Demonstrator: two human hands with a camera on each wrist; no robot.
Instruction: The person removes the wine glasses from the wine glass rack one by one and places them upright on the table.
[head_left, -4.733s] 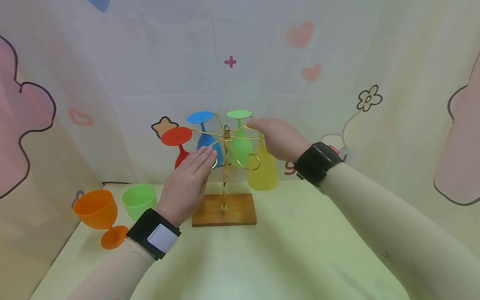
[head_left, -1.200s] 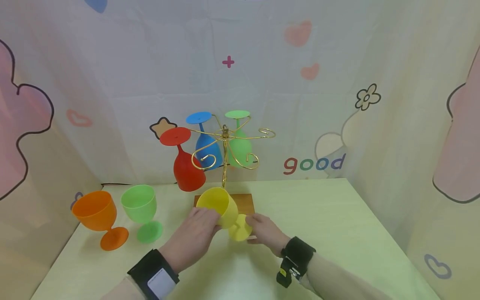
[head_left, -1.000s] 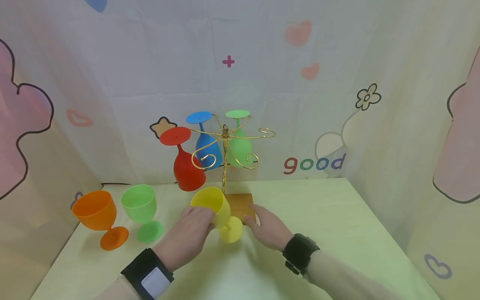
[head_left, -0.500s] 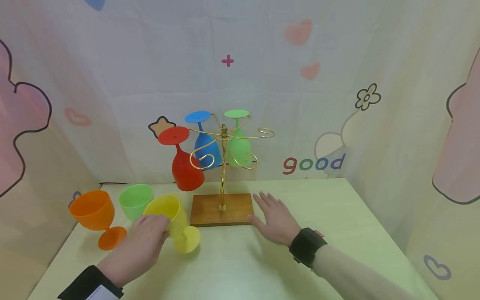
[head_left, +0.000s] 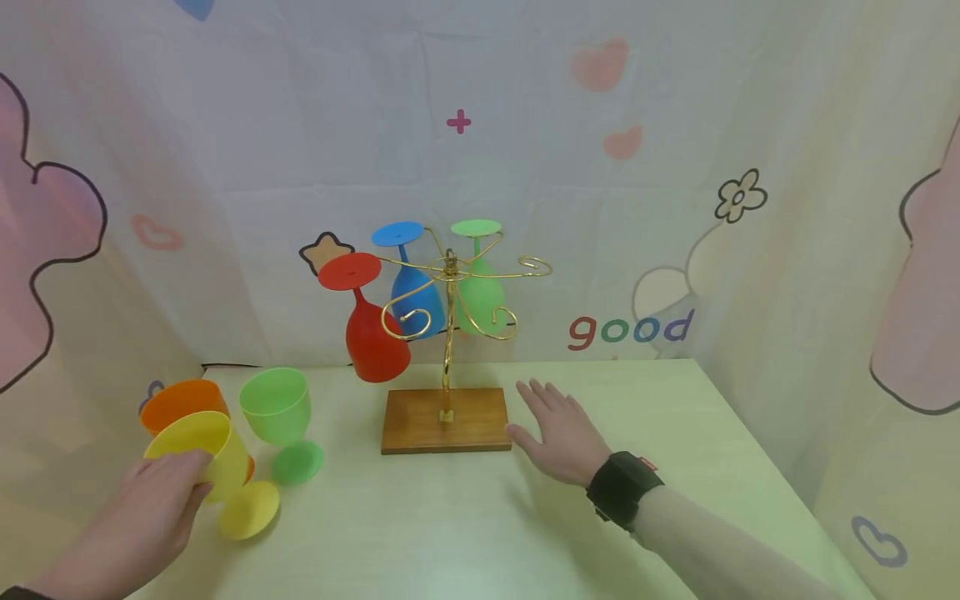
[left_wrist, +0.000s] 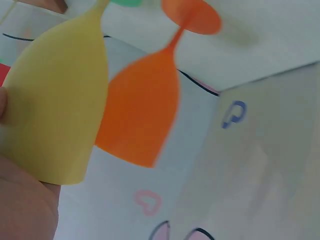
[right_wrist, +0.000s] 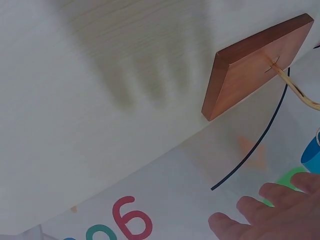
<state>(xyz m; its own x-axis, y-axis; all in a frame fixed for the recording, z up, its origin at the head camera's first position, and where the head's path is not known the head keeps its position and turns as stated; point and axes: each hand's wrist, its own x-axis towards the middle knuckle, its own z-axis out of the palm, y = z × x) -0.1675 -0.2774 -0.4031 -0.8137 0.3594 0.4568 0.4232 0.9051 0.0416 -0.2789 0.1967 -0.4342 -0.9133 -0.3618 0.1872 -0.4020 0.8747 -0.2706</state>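
Observation:
My left hand (head_left: 138, 517) grips a yellow plastic goblet (head_left: 225, 454) by its bowl, thumb and fingers around the rim. Bowl up and slightly tilted, the goblet overlaps an orange goblet (head_left: 182, 402) behind it in the head view. In the left wrist view the yellow bowl (left_wrist: 60, 100) fills the left side, with the orange goblet (left_wrist: 145, 105) beyond. My right hand (head_left: 564, 437) hovers with straight, spread fingers just right of the rack's wooden base (head_left: 420, 425), holding nothing. Its fingers (right_wrist: 250, 212) show at the lower right of the right wrist view.
A gold wire rack (head_left: 450, 333) carries a red goblet (head_left: 375, 337), a blue goblet (head_left: 420, 304) and a green goblet (head_left: 483, 292), hung upside down. Several of its curled arms hold nothing. Another green goblet (head_left: 276, 408) stands upright on the table (head_left: 420, 525) at left. A printed curtain (head_left: 585, 200) hangs behind.
The yellow goblet, on the rack's right side at first, came down into both hands. The right hand let go of its foot; the left carried it left to the orange goblet.

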